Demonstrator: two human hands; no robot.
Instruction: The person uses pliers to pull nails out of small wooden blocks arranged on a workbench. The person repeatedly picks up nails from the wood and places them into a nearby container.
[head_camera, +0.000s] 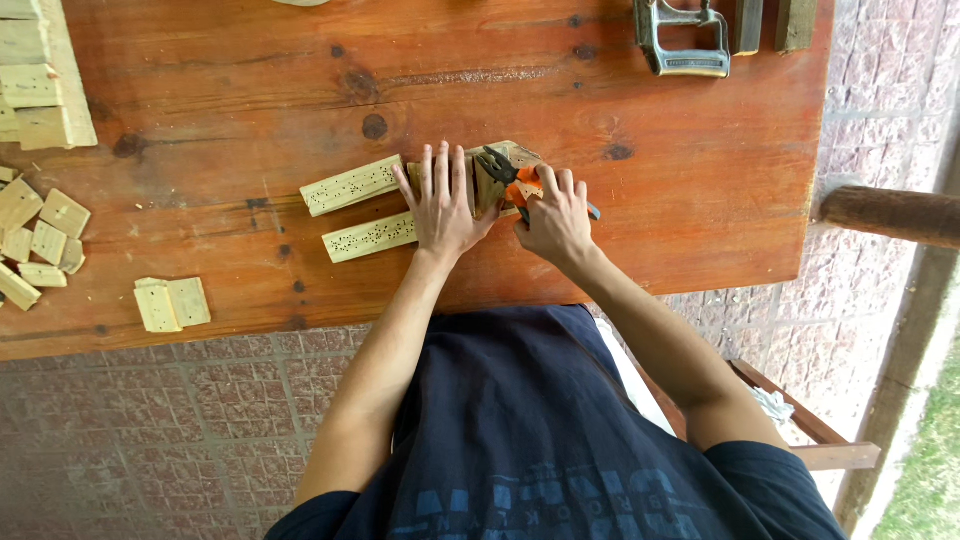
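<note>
My left hand (442, 205) lies flat, fingers spread, pressing on a small block of pale wood (487, 180) on the reddish wooden table (230, 110). Two pale wooden strips (352, 186) dotted with small holes run out to the left from under that hand, the nearer strip (368, 237) parallel to the first. My right hand (556, 220) grips pliers with orange handles (522, 184). The dark jaws of the pliers rest on top of the block.
Several small pale wood offcuts (40, 235) lie at the table's left edge, two more (172, 303) near the front edge. Stacked planks (40, 80) sit at the far left, a metal clamp (682, 40) at the far right. Brick paving lies below.
</note>
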